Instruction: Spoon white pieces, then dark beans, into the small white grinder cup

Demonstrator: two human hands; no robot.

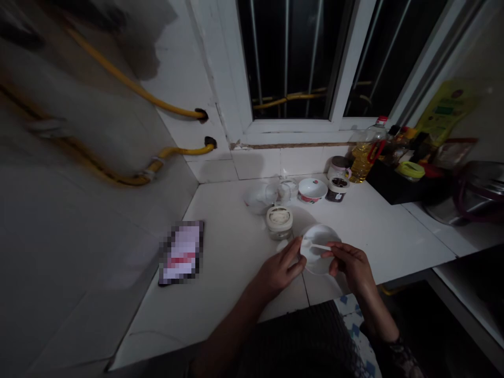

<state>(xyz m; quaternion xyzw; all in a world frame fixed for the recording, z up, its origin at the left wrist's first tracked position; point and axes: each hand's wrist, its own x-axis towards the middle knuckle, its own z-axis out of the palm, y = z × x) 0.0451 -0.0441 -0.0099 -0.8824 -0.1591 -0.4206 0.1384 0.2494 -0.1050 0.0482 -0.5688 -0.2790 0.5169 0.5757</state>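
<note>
A white bowl (317, 262) is tipped toward me near the counter's front edge. My left hand (282, 266) grips its left rim, thumb and fingers closed on it. Between the fingers of my right hand (350, 262) is the handle of a small white spoon (321, 247), whose head lies inside the bowl. What the bowl holds is too dim to make out. Just behind my left hand stands a clear jar with a white lid (279, 218). A small white object (282, 245), partly hidden, lies between that jar and my left fingers.
Behind are clear glassware (281, 191), a flowered bowl (312, 190) and a dark-filled jar (337, 189). An oil bottle (363, 157), a black condiment box (397, 184) and a metal pot (449, 205) stand right. A blurred-out phone-like object (181, 252) lies left.
</note>
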